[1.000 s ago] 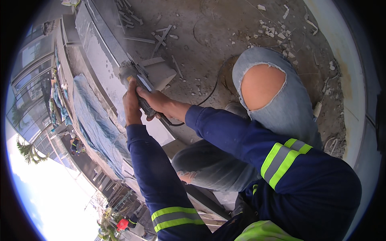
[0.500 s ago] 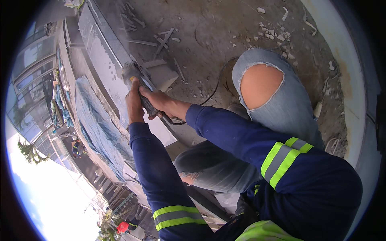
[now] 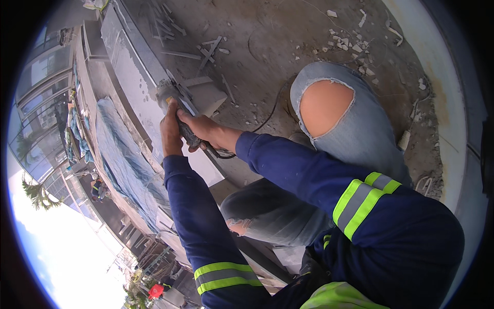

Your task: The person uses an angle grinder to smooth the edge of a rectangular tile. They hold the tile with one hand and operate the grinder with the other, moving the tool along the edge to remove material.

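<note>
Both my hands are wrapped round an angle grinder [image 3: 166, 95] with a dark body and a grey metal head. My left hand [image 3: 170, 131] closes on it just behind the head, and my right hand [image 3: 204, 129] grips the body from the right. The grinder's head lies at the edge of a long light grey slab [image 3: 135, 85], by a thin strip along that edge. Its disc is mostly hidden. A black cord [image 3: 274, 114] trails from the rear of the tool past my right wrist.
Offcut strips [image 3: 208, 54] and a pale block [image 3: 208, 95] lie beyond the slab's edge. White rubble [image 3: 355, 46] is scattered across the dusty floor. My bent knee [image 3: 329, 105] is right of the tool. Blue sheeting [image 3: 123, 159] stretches along the left. Two other people [image 3: 96, 188] work far off.
My bent knee has shifted slightly left. The grinder and both hands stay almost in place at the slab's edge.
</note>
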`<state>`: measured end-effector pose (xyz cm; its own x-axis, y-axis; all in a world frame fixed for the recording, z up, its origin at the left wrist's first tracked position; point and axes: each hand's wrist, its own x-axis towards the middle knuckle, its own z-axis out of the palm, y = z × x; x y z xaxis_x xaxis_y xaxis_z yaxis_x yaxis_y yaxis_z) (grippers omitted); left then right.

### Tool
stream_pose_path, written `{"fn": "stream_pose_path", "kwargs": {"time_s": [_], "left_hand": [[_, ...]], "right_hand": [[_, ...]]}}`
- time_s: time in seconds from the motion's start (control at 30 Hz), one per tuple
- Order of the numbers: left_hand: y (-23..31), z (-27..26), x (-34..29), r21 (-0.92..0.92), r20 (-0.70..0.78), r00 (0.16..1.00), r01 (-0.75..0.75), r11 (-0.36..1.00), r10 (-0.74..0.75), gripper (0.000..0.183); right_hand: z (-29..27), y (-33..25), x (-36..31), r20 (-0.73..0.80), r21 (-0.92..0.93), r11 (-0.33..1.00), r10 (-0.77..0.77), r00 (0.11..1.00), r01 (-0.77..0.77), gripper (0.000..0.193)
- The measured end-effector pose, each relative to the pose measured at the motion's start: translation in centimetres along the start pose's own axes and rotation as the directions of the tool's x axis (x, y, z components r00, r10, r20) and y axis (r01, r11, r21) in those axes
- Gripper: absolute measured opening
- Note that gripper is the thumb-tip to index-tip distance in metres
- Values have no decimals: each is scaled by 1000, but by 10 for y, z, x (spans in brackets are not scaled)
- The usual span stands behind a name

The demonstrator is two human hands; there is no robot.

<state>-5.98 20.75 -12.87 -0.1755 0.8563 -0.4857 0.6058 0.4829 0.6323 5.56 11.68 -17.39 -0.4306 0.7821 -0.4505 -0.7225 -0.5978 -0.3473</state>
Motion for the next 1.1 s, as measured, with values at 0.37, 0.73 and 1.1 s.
{"fn": "stream_pose_path", "kwargs": {"time_s": [0.37, 0.73, 1.1], "left_hand": [[3, 4, -33, -10, 13, 1000, 17, 1000, -17, 65], [-7, 2, -34, -74, 65, 998, 14, 997, -10, 63], [8, 7, -23, -47, -18, 999, 37, 998, -38, 58]], "right_hand": [[-2, 7, -28, -3, -29, 1000, 7, 1000, -7, 76], [-4, 13, -42, 5, -6, 1000, 9, 1000, -9, 67], [-2, 7, -10, 8, -45, 999, -7, 1000, 8, 78]]}}
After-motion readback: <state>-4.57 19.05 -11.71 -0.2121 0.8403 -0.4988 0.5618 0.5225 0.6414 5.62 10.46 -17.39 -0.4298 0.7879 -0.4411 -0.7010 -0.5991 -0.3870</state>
